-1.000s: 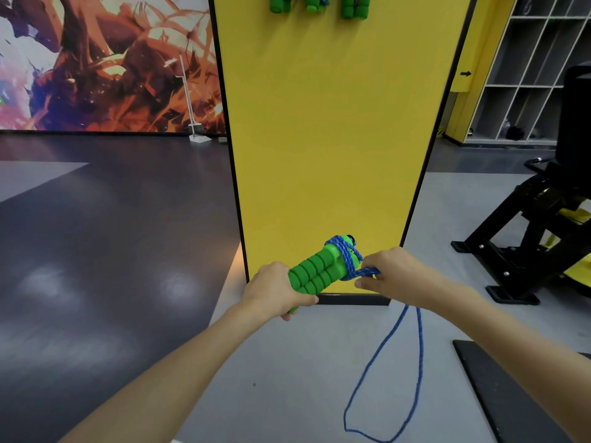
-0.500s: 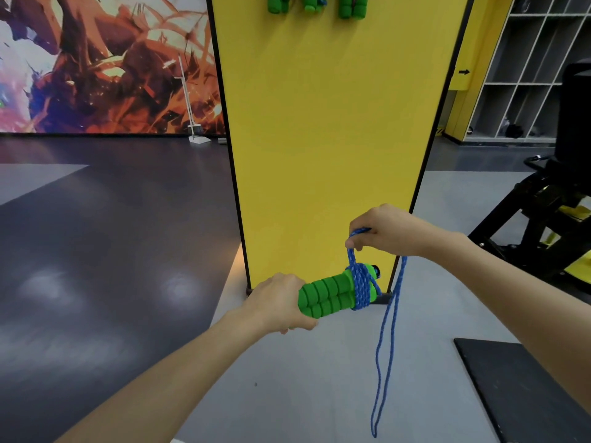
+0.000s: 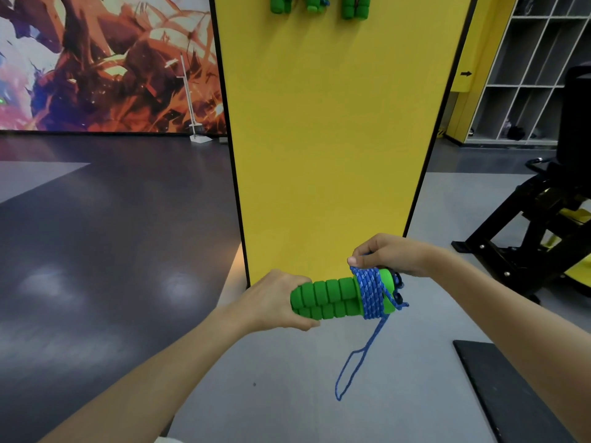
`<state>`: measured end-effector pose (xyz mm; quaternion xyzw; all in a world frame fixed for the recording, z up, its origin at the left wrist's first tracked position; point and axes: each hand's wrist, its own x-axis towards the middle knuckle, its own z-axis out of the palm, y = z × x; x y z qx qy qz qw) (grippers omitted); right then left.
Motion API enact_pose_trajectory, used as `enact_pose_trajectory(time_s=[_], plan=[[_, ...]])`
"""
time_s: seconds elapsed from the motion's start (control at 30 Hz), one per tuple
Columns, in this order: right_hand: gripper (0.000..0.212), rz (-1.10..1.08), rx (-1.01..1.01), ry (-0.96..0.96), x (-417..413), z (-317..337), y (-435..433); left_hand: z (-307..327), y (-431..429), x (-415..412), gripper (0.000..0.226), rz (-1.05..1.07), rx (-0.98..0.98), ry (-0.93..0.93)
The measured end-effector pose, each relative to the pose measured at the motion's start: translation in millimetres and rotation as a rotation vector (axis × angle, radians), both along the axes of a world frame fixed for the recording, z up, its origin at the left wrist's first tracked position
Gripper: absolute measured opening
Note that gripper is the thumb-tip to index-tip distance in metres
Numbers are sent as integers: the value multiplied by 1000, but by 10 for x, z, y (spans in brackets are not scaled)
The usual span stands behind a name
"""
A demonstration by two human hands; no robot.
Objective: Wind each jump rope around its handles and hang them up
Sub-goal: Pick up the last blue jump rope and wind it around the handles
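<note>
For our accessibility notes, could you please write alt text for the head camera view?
A person's left hand grips two ribbed green foam handles held together, while the right hand winds blue braided rope around their far end. A short loop hangs loose before a tall yellow panel.

The left hand [image 3: 275, 302] holds the paired handles [image 3: 326, 298] at their 9 o'clock end, the rope [image 3: 371, 294] coiled around their 3 o'clock end under the right hand [image 3: 388, 255], a loop hanging toward 6, before the upright panel [image 3: 332, 139], hung handles [image 3: 355, 6] at 12 o'clock.
</note>
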<state>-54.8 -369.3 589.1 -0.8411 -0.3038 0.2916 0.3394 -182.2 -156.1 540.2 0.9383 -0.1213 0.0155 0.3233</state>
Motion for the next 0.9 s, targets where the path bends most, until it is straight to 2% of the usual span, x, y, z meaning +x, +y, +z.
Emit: enact_pose_trajectory(time_s=[0.13,0.2,0.3,0.4,0.43,0.53,0.6,0.7,0.8,0.9], plan=[[9,30,168,284,39,-143,-72,20,-60,-22,22,35,-210,68],[13,-71,294,273,38,-232,-76,36,-88,-30,22,52,-293,97],[37,-303,400,285,-69,-361,-92,76,-125,-49,19,42,-455,157],[44,-239,543,300,-139,-412,-30,105,-159,-40,16,25,-577,193],[43,-217,580,315,-160,-408,-14,111,-162,-33,15,26,-610,201],[21,-158,689,316,-208,-391,8,115,-152,-26,17,30,-667,227],[19,-152,685,239,-231,-400,10,104,-144,-28,17,40,-676,248],[28,-180,616,86,-251,-412,32,89,-130,-18,19,104,-700,260],[28,-189,529,3,-290,-403,58,70,-107,15,25,192,-725,264],[31,-166,421,-59,-298,-418,54,59,-117,33,21,286,-715,272]])
